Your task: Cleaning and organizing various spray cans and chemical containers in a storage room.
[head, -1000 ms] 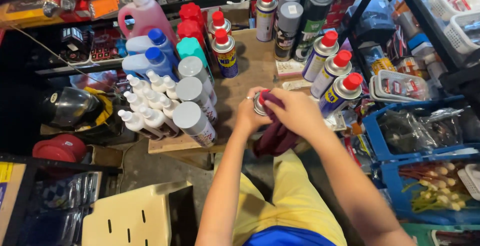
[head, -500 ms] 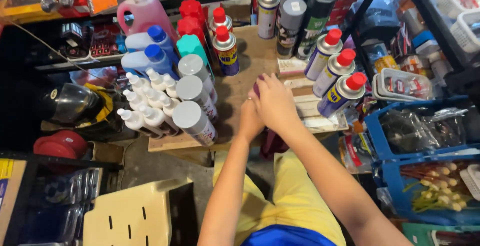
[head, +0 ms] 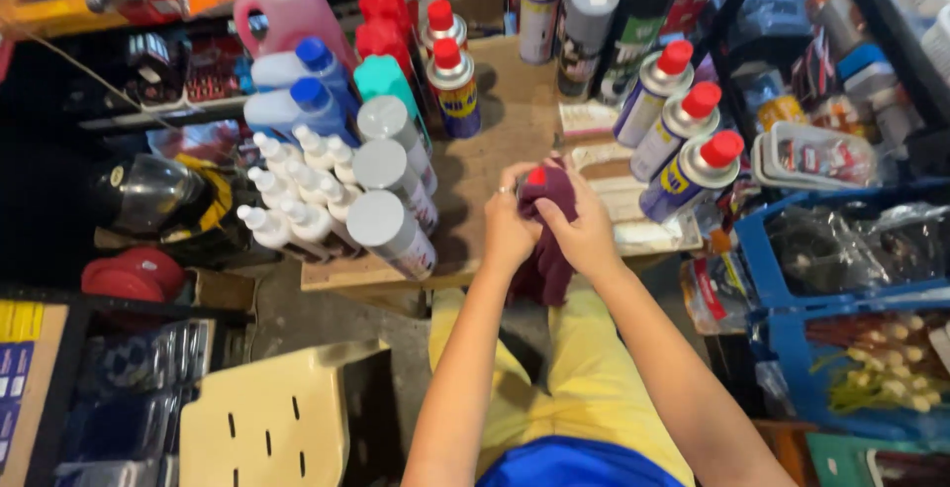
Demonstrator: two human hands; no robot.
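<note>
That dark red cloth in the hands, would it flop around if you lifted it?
Probably floppy: the dark red cloth hangs in loose folds below the left hand and right hand. It likely feels light and would not roll. It bunches around the red-capped can, so it seems soft.

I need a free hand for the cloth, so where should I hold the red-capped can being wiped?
Grip the red-capped can around its body just below the cap, coming from the left, where the left hand already cups it. Only the cap shows; the maroon cloth wraps the rest, so the body's pose is hidden. The right hand presses the cloth from the other side, probably leaving the left clear.
</note>
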